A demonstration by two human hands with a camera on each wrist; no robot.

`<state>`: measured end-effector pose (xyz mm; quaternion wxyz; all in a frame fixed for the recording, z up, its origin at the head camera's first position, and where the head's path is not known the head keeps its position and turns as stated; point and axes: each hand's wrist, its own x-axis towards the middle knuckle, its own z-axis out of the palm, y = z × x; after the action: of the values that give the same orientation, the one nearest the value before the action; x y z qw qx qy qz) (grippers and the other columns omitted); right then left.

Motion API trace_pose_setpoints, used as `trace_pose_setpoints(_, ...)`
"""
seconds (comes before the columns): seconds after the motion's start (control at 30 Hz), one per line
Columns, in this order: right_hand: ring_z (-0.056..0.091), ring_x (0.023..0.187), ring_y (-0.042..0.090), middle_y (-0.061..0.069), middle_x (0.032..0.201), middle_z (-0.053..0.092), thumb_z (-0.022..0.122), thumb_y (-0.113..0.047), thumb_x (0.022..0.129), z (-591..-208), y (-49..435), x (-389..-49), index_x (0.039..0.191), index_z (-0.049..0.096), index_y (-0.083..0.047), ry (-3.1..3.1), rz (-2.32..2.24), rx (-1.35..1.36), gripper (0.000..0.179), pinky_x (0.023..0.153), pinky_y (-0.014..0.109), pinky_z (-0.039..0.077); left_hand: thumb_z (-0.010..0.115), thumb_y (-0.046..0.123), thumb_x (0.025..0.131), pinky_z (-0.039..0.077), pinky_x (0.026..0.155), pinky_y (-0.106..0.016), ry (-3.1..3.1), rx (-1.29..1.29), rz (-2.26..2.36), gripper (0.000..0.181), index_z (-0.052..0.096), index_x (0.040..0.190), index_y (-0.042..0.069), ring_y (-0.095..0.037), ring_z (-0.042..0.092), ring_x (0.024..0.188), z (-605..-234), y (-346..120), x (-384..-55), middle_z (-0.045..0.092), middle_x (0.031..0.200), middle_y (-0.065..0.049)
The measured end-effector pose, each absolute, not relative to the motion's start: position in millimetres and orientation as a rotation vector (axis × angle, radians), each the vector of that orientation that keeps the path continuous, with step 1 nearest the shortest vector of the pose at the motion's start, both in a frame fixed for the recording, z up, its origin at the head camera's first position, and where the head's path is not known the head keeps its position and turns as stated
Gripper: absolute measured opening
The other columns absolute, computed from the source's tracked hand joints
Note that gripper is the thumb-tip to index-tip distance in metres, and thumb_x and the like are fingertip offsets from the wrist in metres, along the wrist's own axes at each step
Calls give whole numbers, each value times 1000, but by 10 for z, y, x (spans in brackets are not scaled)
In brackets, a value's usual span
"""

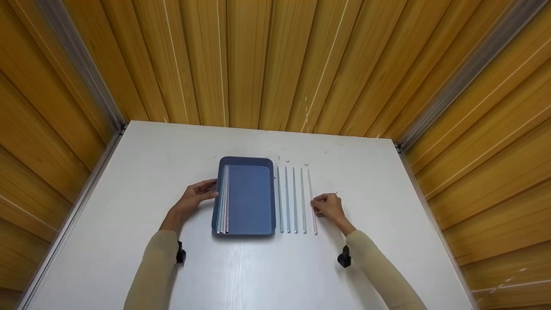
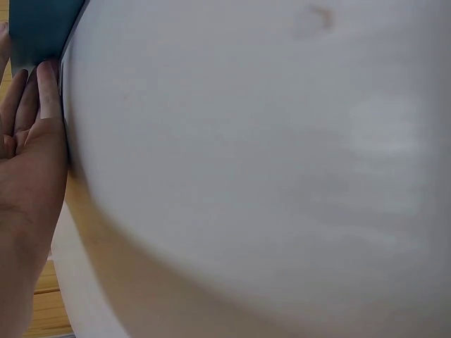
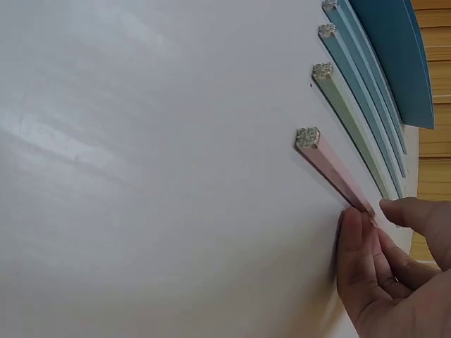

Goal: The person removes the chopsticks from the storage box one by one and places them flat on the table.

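Observation:
A blue rectangular tray [image 1: 252,198] lies on the table, with several pastel chopsticks [image 1: 224,198] lined up along its inner left side. My left hand [image 1: 196,198] rests against the outside of the tray's left wall; in the left wrist view its fingers [image 2: 48,91] reach up to the blue wall, fairly straight. To the right of the tray, several chopsticks [image 1: 295,200] lie side by side in blue and pale green. The outermost, a pink chopstick [image 3: 331,165] with a glittery square end, is pinched by my right hand [image 1: 328,206] about midway, close over the table.
The white table [image 1: 258,275] reaches back to yellow wood-look panels [image 1: 245,64], which also stand at both sides. Grey metal posts [image 1: 82,64] mark the corners. Small dark specks lie beyond the chopsticks' far tips.

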<state>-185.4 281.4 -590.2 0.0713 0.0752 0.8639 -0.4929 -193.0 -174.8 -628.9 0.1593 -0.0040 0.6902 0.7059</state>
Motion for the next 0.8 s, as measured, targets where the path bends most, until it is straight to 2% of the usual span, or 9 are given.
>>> trace_pose_setpoints(0.13, 69, 67, 17, 20, 87, 74, 68, -6, 94, -5810, 2823, -1913, 105, 73, 8, 2590, -1467, 179, 18, 58, 27, 60, 77, 13, 92, 31, 125, -44, 1971, -29, 2018, 68, 47, 152, 4, -32, 41, 150, -6295, -1748, -1931, 47, 158, -17)
trace_pose_setpoints(0.33, 73, 85, 24, 27, 102, 73, 66, -4, 97, -5589, 2702, -2056, 113, 70, 12, 2577, -1465, -50, 23, 73, 31, 63, 78, 13, 91, 37, 122, -40, 1973, -24, 2015, 67, 48, 151, 4, -31, 44, 148, -6293, -1774, -1941, 50, 156, -17)
trace_pose_setpoints(0.57, 74, 87, 23, 25, 103, 75, 67, -6, 97, -5334, 2341, -2289, 115, 70, 10, 2574, -1442, -190, 24, 69, 20, 60, 79, 15, 91, 39, 121, -38, 1986, -30, 2006, 69, 48, 152, 5, -30, 45, 147, -6280, -1811, -1965, 50, 156, -16)
trace_pose_setpoints(0.7, 74, 91, 37, 27, 103, 75, 67, -5, 96, -5225, 2112, -2418, 115, 71, 9, 2552, -1431, -300, 24, 70, 22, 61, 78, 14, 91, 39, 121, -40, 1975, -19, 2019, 69, 46, 152, 5, -31, 44, 148, -6276, -1807, -1961, 48, 157, -16)
trace_pose_setpoints(0.8, 72, 99, 46, 28, 105, 74, 65, -4, 96, -5164, 1938, -2488, 118, 70, 9, 2501, -1395, -424, 26, 78, 33, 64, 78, 15, 91, 38, 122, -41, 1981, -20, 2011, 69, 46, 152, 5, -31, 43, 149, -6278, -1811, -1946, 48, 157, -16)
